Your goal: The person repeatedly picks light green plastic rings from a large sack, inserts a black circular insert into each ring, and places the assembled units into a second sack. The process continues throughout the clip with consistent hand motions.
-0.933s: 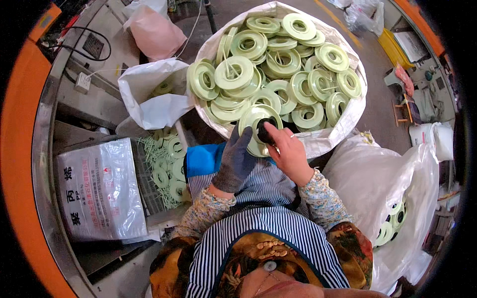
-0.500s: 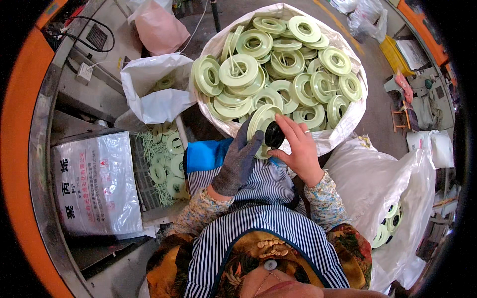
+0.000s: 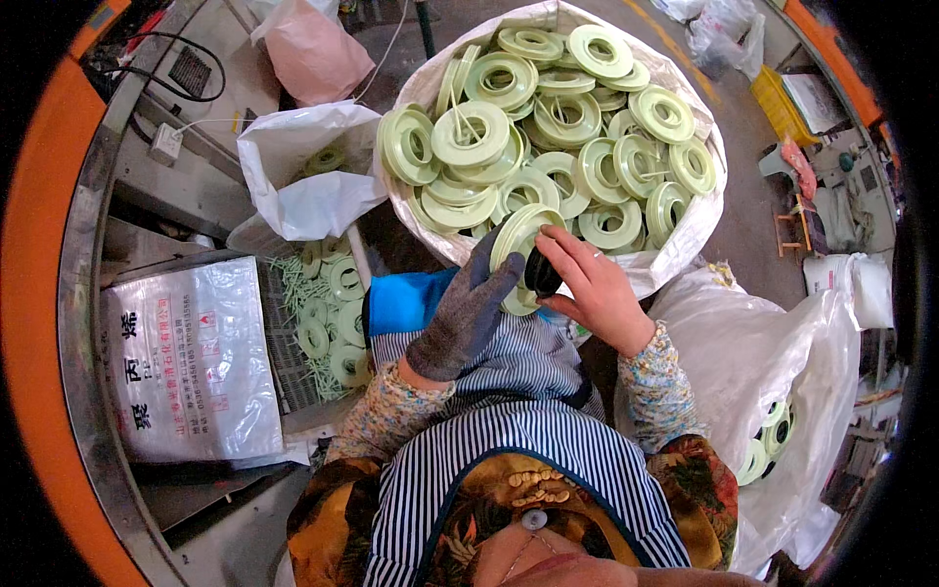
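Above striped cloth, gloved left hand grips a green flanged ring; bare right hand, a glossy black disc

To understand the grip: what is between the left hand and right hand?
In the head view, a pale green ring and a black round part lie between the left hand and right hand.

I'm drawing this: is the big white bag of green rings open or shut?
Open. The big white bag has its mouth spread wide, with green rings showing inside.
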`<state>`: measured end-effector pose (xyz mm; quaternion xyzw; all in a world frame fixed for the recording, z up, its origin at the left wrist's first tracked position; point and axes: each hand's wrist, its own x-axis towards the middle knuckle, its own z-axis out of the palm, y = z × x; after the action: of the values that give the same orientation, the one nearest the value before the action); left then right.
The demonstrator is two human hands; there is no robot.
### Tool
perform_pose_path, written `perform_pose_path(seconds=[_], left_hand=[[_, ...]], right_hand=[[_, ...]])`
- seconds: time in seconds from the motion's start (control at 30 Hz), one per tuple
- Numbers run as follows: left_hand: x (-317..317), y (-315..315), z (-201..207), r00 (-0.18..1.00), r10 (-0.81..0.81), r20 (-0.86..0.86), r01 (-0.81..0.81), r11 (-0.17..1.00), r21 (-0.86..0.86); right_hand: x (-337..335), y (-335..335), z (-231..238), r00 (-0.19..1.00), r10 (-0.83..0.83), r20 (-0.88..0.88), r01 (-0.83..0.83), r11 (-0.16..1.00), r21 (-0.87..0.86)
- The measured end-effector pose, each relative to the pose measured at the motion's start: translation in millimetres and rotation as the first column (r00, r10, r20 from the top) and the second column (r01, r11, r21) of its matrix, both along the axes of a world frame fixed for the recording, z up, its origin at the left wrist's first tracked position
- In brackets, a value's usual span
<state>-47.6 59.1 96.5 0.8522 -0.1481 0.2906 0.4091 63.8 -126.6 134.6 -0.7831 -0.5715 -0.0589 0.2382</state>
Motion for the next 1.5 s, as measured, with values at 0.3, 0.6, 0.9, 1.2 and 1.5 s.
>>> perform_pose_path(seconds=[0.3, 0.6, 0.9, 1.2, 1.5], left_hand=[[2.8, -12.5, -13.0, 0.993, 0.089, -0.08, -0.092, 0.995, -0.032], [-0.7, -13.6, -24.8, 0.992, 0.099, -0.08, -0.098, 0.995, 0.02], [45.8, -25.5, -70.4, 0.885, -0.237, -0.401, -0.193, 0.597, -0.778], [123.0, -25.8, -102.9, 0.87, 0.358, -0.338, -0.195, 0.881, 0.431], [125.6, -39.4, -81.4, 0.87, 0.405, -0.282, -0.234, 0.841, 0.488]], right_hand=[[-11.5, 5.6, 11.3, 0.91, -0.411, -0.063, 0.401, 0.907, -0.13], [4.2, -31.1, -37.0, 0.882, -0.403, -0.242, 0.446, 0.882, 0.156], [25.0, -113.5, -56.1, -0.16, 0.863, -0.479, 0.541, 0.483, 0.689], [92.0, -29.4, -132.1, 0.836, -0.399, -0.377, 0.296, 0.906, -0.302], [138.8, -12.8, -369.1, 0.937, -0.335, -0.097, 0.115, 0.56, -0.82]])
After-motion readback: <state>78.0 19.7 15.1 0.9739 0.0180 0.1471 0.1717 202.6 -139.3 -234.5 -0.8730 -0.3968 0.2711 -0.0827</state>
